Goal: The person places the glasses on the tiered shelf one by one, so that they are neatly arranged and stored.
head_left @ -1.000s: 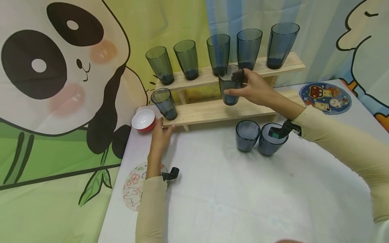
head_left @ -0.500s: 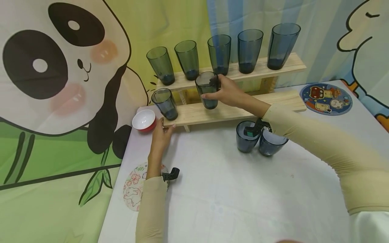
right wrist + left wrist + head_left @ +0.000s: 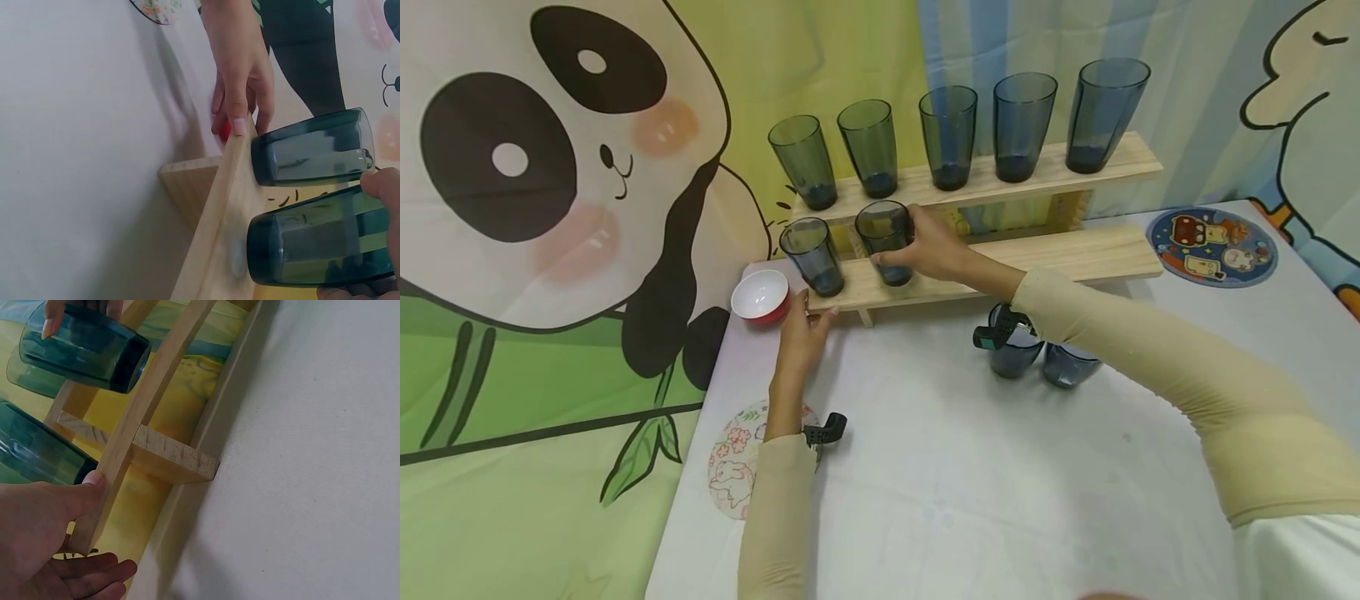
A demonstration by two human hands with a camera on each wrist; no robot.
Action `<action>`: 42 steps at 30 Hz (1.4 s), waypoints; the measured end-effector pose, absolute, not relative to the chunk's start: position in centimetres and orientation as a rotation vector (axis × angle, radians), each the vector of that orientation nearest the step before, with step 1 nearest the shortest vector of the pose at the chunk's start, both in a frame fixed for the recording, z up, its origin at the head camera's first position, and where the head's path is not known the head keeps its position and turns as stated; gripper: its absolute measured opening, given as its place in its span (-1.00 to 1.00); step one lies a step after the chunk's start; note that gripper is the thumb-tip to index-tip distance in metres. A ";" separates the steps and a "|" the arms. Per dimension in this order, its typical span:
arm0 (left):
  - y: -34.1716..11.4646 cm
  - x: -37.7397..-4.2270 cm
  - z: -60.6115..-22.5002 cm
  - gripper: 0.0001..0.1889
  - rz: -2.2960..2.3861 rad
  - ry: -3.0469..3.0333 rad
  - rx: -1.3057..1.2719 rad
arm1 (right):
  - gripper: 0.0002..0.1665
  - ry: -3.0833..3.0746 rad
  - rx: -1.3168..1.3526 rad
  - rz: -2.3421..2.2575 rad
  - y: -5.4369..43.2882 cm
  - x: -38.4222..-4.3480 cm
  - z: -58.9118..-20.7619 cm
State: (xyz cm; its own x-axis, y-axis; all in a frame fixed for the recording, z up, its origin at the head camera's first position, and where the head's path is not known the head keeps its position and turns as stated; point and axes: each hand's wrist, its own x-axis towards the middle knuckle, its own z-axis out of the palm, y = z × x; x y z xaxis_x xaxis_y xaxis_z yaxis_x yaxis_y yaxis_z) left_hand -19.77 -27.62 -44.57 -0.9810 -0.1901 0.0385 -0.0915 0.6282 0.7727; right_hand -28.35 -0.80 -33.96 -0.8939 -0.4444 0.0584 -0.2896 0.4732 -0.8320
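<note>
My right hand (image 3: 936,248) grips a dark blue-grey glass tumbler (image 3: 886,242) around its side, upright, at the left part of the lower board (image 3: 1060,257) of a two-tier wooden shelf. Whether its base touches the board I cannot tell. Just left of it, another tumbler (image 3: 816,260) stands on the same board. My left hand (image 3: 801,335) pinches the board's left end; in the left wrist view its thumb (image 3: 87,490) presses the edge, other fingers lying beyond it. Several tumblers (image 3: 947,137) stand in a row on the upper board (image 3: 1120,162).
Two more tumblers (image 3: 1070,367) stand on the white table (image 3: 962,467), partly hidden beneath my right wrist. A red bowl with a white inside (image 3: 762,296) is left of the shelf. Round mats lie at right (image 3: 1213,247) and under my left forearm (image 3: 730,467).
My right hand has carried its tumbler leftward and down along the lower board, close to the tumbler at the left end. The left hand has stayed on the board's end.
</note>
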 end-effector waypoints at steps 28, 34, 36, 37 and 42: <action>-27.7 -19.8 -44.3 -0.21 -1.292 -2.733 0.240 | 0.12 2.521 -0.626 -1.417 -3.3 -28.9 -34.3; -27.7 -19.7 -44.3 -0.19 -1.294 -2.741 0.242 | 0.11 2.530 -0.628 -1.395 -3.5 -28.9 -34.4; -27.7 -19.7 -44.3 -0.19 -1.296 -2.742 0.246 | 0.06 2.533 -0.631 -1.389 -3.5 -28.8 -34.5; -27.7 -19.7 -44.3 -0.19 -1.297 -2.743 0.247 | 0.04 2.532 -0.634 -1.389 -3.5 -28.8 -34.5; -27.8 -19.7 -44.2 -0.18 -1.288 -2.749 0.243 | -0.02 2.519 -0.644 -1.407 -3.4 -28.8 -34.8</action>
